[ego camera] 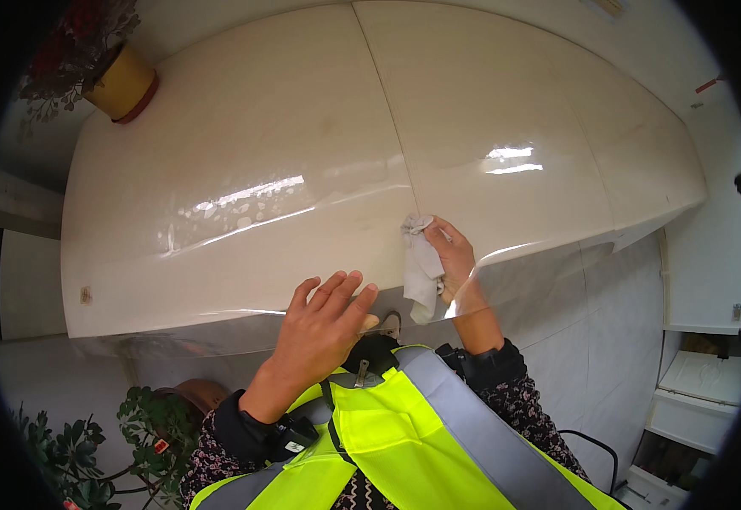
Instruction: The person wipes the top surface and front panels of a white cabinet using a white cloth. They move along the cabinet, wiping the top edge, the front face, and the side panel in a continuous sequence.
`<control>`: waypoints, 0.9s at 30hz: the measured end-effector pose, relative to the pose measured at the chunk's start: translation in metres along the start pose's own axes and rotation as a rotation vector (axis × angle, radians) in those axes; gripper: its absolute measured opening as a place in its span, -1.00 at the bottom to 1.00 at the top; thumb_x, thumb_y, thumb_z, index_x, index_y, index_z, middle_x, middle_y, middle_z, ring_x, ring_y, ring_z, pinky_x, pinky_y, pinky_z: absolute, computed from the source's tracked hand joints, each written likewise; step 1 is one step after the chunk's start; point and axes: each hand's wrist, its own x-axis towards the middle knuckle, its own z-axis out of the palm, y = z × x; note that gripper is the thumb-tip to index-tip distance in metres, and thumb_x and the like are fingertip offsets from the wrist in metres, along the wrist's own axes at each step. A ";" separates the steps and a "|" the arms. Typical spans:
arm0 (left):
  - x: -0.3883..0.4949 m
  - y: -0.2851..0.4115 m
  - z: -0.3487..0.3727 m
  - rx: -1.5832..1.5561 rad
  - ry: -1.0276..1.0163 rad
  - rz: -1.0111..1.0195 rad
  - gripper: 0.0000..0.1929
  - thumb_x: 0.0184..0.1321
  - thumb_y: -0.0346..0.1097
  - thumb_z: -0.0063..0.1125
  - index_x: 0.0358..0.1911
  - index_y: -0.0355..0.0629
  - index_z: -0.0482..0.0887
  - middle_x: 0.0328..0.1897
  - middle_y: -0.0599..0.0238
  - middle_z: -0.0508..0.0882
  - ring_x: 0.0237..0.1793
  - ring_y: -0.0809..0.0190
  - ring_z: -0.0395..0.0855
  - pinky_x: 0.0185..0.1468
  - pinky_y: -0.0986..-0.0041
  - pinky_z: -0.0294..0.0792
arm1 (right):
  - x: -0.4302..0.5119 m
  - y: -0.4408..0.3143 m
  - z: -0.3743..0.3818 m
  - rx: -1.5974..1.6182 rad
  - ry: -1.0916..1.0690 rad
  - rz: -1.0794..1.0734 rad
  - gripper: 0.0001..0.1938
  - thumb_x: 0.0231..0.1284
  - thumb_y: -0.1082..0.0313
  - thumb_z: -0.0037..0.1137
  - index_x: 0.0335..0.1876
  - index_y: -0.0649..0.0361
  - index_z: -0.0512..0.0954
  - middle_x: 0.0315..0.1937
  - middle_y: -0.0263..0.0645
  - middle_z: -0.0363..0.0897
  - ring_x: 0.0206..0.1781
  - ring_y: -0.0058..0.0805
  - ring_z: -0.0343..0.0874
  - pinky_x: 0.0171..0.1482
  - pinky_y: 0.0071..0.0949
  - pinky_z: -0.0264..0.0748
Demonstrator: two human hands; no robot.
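Observation:
My right hand point(456, 255) grips a crumpled whitish cloth point(423, 274) at the front edge of a long cream-coloured table point(268, 134). Part of the cloth hangs over the edge. A clear plastic sheet point(504, 169) covers the tabletop, and its loose front edge overhangs, crossing my right wrist. To the left of the cloth, my left hand point(329, 309) lies palm down with fingers spread at the table's front edge, over the sheet. I see nothing held in it, though its palm is hidden.
A yellow flowerpot point(122, 84) with a dried-looking plant stands at the table's back left corner. Leafy potted plants point(160, 421) are on the floor at lower left. A white cabinet with drawers point(695, 408) and a black curved metal tube point(600, 440) are at lower right.

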 end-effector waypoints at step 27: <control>-0.001 -0.002 -0.003 -0.003 -0.002 -0.014 -0.69 0.08 -0.21 0.08 -0.10 -0.14 0.52 0.00 0.19 0.52 0.02 0.12 0.46 0.05 0.24 0.25 | 0.003 -0.001 0.001 -0.212 -0.010 -0.099 -0.70 0.16 0.34 0.05 -0.04 0.34 0.45 -0.30 -0.32 0.51 -0.32 -0.67 0.45 -0.26 -0.69 0.41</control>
